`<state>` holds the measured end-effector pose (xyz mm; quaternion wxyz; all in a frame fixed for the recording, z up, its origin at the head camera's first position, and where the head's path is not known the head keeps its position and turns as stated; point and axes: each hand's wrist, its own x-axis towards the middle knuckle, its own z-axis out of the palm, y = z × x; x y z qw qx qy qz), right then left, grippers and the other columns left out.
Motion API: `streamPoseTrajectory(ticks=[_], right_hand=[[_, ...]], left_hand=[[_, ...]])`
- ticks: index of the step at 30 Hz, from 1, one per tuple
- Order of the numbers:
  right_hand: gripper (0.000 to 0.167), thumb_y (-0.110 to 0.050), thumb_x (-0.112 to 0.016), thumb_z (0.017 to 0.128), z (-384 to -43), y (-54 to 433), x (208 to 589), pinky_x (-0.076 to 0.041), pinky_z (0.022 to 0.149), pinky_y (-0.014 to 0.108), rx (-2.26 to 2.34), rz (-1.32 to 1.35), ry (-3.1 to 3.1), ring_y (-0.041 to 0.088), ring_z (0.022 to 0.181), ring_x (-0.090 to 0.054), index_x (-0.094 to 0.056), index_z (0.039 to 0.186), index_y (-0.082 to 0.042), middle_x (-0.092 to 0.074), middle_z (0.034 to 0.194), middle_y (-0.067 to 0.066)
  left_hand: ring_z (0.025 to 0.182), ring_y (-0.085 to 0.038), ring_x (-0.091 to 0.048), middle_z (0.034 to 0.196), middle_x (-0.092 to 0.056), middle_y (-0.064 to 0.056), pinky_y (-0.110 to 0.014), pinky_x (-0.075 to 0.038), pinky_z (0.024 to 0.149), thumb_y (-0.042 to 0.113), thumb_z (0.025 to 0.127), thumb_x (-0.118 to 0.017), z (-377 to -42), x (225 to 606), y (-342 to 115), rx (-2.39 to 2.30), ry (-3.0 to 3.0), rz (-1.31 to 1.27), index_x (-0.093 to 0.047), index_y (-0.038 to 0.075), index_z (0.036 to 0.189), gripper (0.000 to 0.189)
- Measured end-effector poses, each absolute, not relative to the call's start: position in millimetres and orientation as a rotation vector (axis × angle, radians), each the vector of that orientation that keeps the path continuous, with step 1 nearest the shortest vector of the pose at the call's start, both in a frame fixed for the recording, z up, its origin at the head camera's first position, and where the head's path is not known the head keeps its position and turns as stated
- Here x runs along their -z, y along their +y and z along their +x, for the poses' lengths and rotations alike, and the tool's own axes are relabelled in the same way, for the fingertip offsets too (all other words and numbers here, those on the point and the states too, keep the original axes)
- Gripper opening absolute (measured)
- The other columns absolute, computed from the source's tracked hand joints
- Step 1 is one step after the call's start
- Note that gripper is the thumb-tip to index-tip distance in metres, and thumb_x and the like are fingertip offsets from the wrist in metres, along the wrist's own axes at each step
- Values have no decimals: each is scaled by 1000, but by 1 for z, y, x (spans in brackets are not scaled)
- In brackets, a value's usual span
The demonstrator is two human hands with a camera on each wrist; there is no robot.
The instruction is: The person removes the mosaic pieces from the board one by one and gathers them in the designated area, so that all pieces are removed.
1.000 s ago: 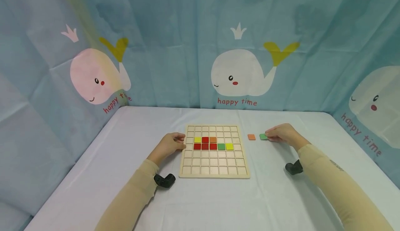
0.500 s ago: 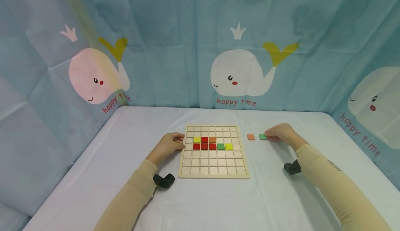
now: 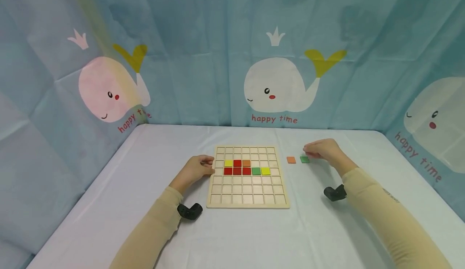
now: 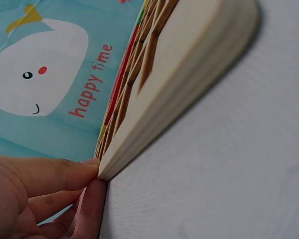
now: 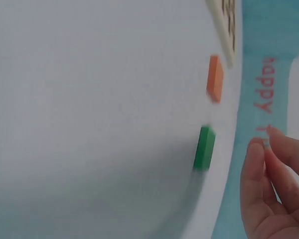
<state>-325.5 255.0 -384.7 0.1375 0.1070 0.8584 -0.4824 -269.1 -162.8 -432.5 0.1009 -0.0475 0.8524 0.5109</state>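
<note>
A pale wooden grid board (image 3: 247,180) lies flat on the table with red, yellow, orange and green square tiles in some of its cells. At its left edge is my left hand (image 3: 195,168); in the left wrist view, thumb and fingers (image 4: 60,177) hold the board's edge. To the right of the board, an orange tile (image 3: 291,160) and a green tile (image 3: 304,159) lie apart on the cloth. My right hand (image 3: 324,149) hovers just above and beyond the green tile, touching neither. In the right wrist view its fingertips (image 5: 256,149) are close together with nothing between them.
White cloth (image 3: 250,236) covers the table. A blue curtain (image 3: 189,87) printed with whales stands behind it and along both sides. Black devices, one at the left wrist (image 3: 190,211) and one at the right wrist (image 3: 335,193), jut inward from the sleeves.
My right hand has left the green tile and lifted up and slightly away, leaving the tile on the cloth beside the orange one. The left hand stays at the board's edge.
</note>
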Motion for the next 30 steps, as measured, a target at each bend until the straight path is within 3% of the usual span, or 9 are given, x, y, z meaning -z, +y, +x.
streamPoseTrajectory(ticks=[4, 7, 10, 19, 22, 25, 30], right_hand=[[46, -21, -68, 95, -320, 235, 381, -57, 79, 19, 1442, 253, 2498, -4, 74, -67, -61, 130, 7, -77, 98, 0], [45, -22, -67, 95, -319, 218, 382, -56, 92, 28, 1434, 242, 2517, -1, 78, -69, -61, 131, 5, -74, 115, 10], [43, -23, -67, 95, -318, 204, 385, -53, 100, 36, 1420, 229, 2532, 3, 83, -71, -63, 130, 2, -71, 121, 14], [41, -25, -71, 92, -319, 174, 386, -55, 89, 35, 1432, 229, 2487, 5, 84, -71, -67, 127, -2, -77, 107, 7], [41, -26, -71, 92, -317, 164, 384, -52, 93, 44, 1432, 214, 2475, 6, 85, -72, -67, 127, -5, -78, 104, 3], [40, -23, -70, 93, -314, 153, 383, -49, 101, 50, 1465, 129, 2470, 14, 92, -75, -67, 126, -2, -77, 108, 8], [37, -13, -69, 93, -311, 138, 388, -56, 94, 36, 1540, 40, 2451, 18, 90, -75, -66, 123, 7, -73, 113, 19]], left_hand=[[106, -22, -59, 124, -62, -15, -25, -55, 81, 3, 87, -71, -269, 433, -163, -1511, 2509, -141, -58, 2, 135, 49], [106, -22, -60, 123, -62, -14, -25, -55, 80, 3, 87, -71, -268, 434, -164, -1514, 2507, -138, -58, 2, 135, 49], [106, -22, -60, 123, -62, -15, -25, -55, 80, 3, 87, -71, -267, 435, -164, -1515, 2509, -137, -58, 2, 135, 49], [107, -22, -59, 125, -61, -14, -25, -55, 81, 5, 88, -71, -270, 433, -162, -1503, 2507, -132, -58, 4, 136, 49], [106, -21, -59, 124, -62, -13, -24, -54, 80, 5, 88, -71, -271, 433, -163, -1495, 2519, -140, -58, 4, 136, 49], [106, -21, -59, 124, -62, -14, -24, -55, 80, 4, 88, -71, -270, 433, -164, -1500, 2519, -147, -58, 3, 135, 49], [107, -23, -60, 124, -62, -15, -26, -55, 82, 4, 88, -71, -269, 433, -164, -1491, 2529, -127, -58, 2, 135, 50]])
